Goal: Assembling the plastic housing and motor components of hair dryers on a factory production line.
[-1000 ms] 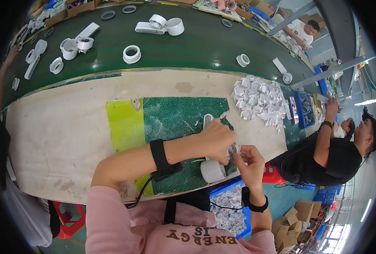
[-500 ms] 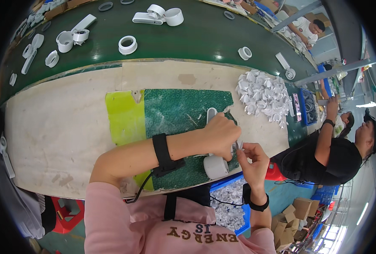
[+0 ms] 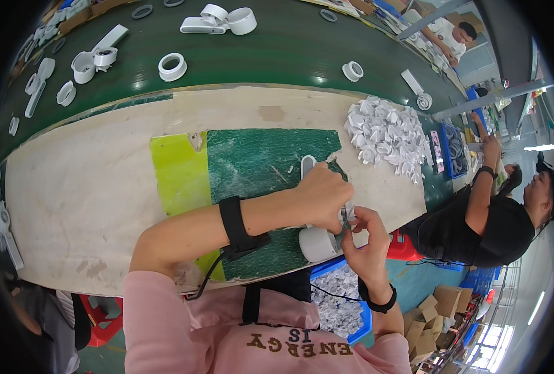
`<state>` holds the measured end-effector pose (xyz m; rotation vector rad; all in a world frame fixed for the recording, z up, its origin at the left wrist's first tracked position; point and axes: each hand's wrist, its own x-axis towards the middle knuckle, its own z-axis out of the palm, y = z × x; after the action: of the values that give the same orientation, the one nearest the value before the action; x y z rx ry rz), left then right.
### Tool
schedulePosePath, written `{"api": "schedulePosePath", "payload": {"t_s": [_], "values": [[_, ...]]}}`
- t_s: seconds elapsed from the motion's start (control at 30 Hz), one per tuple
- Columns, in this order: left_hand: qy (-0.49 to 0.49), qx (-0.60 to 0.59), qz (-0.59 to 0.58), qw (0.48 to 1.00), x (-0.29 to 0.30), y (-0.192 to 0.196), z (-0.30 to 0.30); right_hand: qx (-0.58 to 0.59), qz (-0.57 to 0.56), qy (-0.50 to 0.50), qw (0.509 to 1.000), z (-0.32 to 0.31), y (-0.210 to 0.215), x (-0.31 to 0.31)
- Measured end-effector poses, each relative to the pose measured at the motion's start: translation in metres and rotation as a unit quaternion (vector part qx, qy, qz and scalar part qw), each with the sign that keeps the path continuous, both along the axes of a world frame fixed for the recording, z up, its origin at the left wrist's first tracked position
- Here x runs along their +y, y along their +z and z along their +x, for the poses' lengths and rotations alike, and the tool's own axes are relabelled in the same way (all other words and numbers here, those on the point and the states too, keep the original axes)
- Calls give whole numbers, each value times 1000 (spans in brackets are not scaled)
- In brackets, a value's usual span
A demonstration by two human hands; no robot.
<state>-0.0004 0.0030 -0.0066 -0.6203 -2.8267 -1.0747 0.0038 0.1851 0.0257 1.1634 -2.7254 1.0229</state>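
My left hand is closed around a white plastic fan body on the green mat. The rounded handle end sticks out past my knuckles, and a wide round white cup shows below my wrist. Beside the left fingertips, a small white part is partly covered by both hands. My right hand pinches at this part with thumb and forefinger, its other fingers curled. Whether the small part is joined to the fan body is hidden. A heap of white bladed fan wheels lies beyond my right hand.
Across the far side runs a dark green conveyor belt with white fan bodies and white rings. A blue bin of small white parts stands below the table's near edge. A person in black sits at the right.
The parts on the belt have shifted left. My right hand has dipped slightly and moved a little left, while my left hand keeps its hold on the fan body.
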Motion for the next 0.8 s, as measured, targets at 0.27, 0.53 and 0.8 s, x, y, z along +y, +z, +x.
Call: {"api": "schedulePosePath", "payload": {"t_s": [0.27,0.53,0.8], "values": [[14,-32,37,999,-4,7,-1,15,13,42,999,-6,1,-1],[6,-51,113,992,-13,20,-7,102,57,117,986,-23,23,-8],[46,-107,202,973,-17,31,-4,229,86,190,951,-43,38,-19]]}}
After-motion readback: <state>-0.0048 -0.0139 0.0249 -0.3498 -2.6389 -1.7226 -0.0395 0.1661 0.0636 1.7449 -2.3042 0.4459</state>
